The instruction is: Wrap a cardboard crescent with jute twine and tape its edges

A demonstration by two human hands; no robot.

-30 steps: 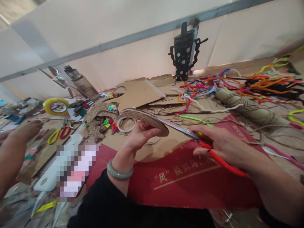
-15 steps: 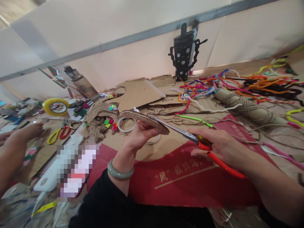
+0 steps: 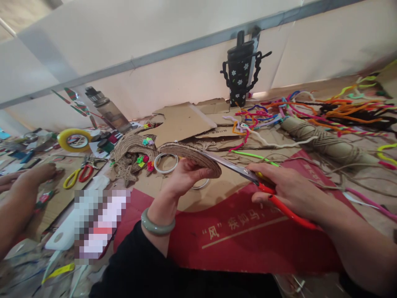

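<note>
My left hand (image 3: 183,177) grips a flat disc of coiled jute rope (image 3: 190,152), held edge-on above the table. My right hand (image 3: 288,191) is closed round the handles of red-and-yellow scissors (image 3: 269,193). Their metal blades reach left and meet the disc's right edge. A green bangle (image 3: 157,226) circles my left wrist. Under both hands lies red cardboard with gold lettering (image 3: 242,236).
Another person's hand and forearm (image 3: 21,194) rest at the left edge, near yellow-and-red scissors (image 3: 76,175) and a yellow tape roll (image 3: 73,139). Behind stand a black flowered tumbler (image 3: 240,70), cardboard sheets (image 3: 182,120), a jute spool (image 3: 325,142) and several coloured pipe cleaners (image 3: 341,107).
The scissors and the rope disc have shifted only slightly. The other person's hand at the left has moved a little lower.
</note>
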